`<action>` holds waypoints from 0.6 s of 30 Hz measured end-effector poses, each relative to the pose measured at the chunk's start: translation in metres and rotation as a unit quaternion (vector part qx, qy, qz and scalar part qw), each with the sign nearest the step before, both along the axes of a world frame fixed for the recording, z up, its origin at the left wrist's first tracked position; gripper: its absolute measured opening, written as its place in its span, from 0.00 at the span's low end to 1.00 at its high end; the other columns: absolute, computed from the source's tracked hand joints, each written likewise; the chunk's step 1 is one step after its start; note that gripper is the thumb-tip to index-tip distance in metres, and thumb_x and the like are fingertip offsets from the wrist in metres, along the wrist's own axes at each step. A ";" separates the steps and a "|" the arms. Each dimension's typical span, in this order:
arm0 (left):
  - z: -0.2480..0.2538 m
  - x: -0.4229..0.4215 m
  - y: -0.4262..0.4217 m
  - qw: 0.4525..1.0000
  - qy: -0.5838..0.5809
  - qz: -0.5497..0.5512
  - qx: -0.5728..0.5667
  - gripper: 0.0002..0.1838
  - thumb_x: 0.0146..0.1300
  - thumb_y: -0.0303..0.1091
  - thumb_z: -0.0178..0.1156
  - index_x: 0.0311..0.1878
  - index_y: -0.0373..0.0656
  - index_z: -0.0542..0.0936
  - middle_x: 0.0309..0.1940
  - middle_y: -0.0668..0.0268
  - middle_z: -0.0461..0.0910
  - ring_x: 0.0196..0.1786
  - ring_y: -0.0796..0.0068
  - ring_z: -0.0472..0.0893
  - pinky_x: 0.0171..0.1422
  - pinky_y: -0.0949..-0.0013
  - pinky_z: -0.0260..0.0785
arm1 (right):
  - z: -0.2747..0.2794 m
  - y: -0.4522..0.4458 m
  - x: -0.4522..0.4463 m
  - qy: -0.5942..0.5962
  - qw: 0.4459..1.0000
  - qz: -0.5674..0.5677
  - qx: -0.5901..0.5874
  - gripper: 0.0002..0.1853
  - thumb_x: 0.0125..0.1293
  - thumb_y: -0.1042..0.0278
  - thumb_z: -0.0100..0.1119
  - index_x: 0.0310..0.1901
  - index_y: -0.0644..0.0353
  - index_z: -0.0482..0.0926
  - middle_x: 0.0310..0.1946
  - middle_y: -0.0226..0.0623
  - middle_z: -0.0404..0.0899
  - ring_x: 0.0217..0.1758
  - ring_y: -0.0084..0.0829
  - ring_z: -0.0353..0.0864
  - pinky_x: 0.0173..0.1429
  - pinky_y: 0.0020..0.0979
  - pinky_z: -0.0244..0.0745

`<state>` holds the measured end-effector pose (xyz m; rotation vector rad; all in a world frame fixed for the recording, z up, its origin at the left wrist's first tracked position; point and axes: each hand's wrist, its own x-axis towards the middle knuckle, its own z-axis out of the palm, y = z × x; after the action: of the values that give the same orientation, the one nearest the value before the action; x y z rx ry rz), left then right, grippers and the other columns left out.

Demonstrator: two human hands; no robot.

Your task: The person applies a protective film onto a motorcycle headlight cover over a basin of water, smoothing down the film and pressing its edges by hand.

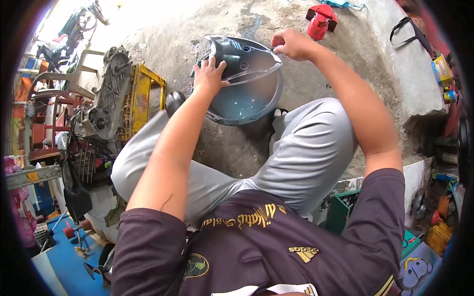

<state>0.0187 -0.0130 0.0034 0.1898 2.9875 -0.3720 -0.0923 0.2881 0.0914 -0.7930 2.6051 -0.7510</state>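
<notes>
If wet, could let curved dark plastic shell (232, 53) slip from spread left fingers (212, 63) and edge-pinching right fingers (280, 39) into round dark basin (237, 121).

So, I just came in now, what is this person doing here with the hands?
The person is handling a dark curved piece with a clear strip along its edge, over a dark tub with cloudy water in it. The left hand lies on the piece with fingers spread. The fingers of the right hand are at its pointed end; whether they hold something small is unclear. A red object is on the floor beyond the right hand.
</notes>
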 end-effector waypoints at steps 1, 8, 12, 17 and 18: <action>0.001 -0.004 -0.002 1.000 -0.012 -0.018 -0.014 0.46 0.62 0.67 0.74 0.80 0.64 0.70 0.79 0.54 0.68 0.76 0.49 0.72 0.75 0.36 0.67 | -0.001 0.003 -0.002 -0.004 1.000 0.011 -0.012 0.13 0.68 0.67 0.70 0.50 0.63 0.88 0.45 0.45 0.92 0.51 0.37 0.91 0.58 0.37 0.83; 0.053 -0.040 0.006 0.980 -0.084 -0.130 -0.122 0.48 0.53 0.64 0.82 0.75 0.63 0.74 0.69 0.57 0.79 0.79 0.46 0.71 0.75 0.40 0.67 | 0.027 -0.011 0.033 -0.075 0.994 0.026 -0.069 0.13 0.70 0.68 0.68 0.54 0.62 0.86 0.46 0.43 0.91 0.50 0.33 0.88 0.58 0.37 0.80; 0.035 -0.047 0.000 0.971 -0.044 -0.211 -0.100 0.54 0.48 0.60 0.85 0.80 0.65 0.71 0.80 0.56 0.68 0.84 0.49 0.64 0.80 0.36 0.63 | 0.043 -0.012 0.045 -0.109 0.989 0.055 -0.083 0.13 0.73 0.66 0.67 0.54 0.62 0.83 0.39 0.37 0.86 0.43 0.30 0.82 0.53 0.36 0.78; 0.012 -0.070 -0.031 0.957 -0.068 -0.275 0.069 0.65 0.42 0.55 0.87 0.87 0.74 0.63 0.87 0.60 0.58 0.89 0.51 0.57 0.83 0.29 0.59 | 0.001 -0.010 0.039 -0.128 0.988 0.025 -0.081 0.11 0.72 0.69 0.67 0.54 0.61 0.83 0.37 0.34 0.81 0.41 0.27 0.77 0.49 0.33 0.76; 0.010 -0.072 -0.034 0.956 -0.113 -0.246 0.113 0.68 0.41 0.54 0.88 0.88 0.77 0.61 0.88 0.61 0.56 0.90 0.51 0.55 0.83 0.26 0.58 | -0.019 -0.009 0.038 -0.143 0.986 0.009 -0.086 0.11 0.72 0.70 0.67 0.53 0.61 0.83 0.36 0.33 0.80 0.40 0.25 0.76 0.49 0.32 0.75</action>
<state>-0.0530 -0.0468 0.0133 0.9409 2.7135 -0.0425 -0.0544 0.2792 0.0719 -0.6962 2.2979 -1.0135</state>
